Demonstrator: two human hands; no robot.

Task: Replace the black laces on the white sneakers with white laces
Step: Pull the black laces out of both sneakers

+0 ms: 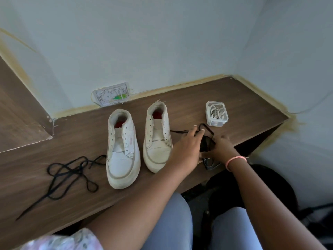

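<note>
In the head view, 2 white sneakers are sitting side by side on the wooden desk, toes toward the person, and both are showing bare eyelets with no lace in them. The left sneaker is lying nearer the desk's front edge; the right sneaker is sitting a little further back. 1 black lace is sprawling loose on the desk to the left of the left sneaker, its far end just touching that shoe. The second black lace is being bundled just right of the right sneaker. The left hand is reaching across with its fingers stretched over the bundle, and the right hand is curling its fingers and thumb round the other side of it; a loop and 1 tail are straying out past the fingers. How firmly the left hand is holding it, I cannot tell. The white laces are waiting coiled in a small clear box just beyond the hands.

The risks, as I am judging them: the straying tail is lying against the right sneaker and could be snagging it when the bundle is moved. The box is standing near the hands, so a careless sweep could be tipping it. A dark object by the desk edge under the right wrist, too hidden to name, could be getting knocked off.
</note>
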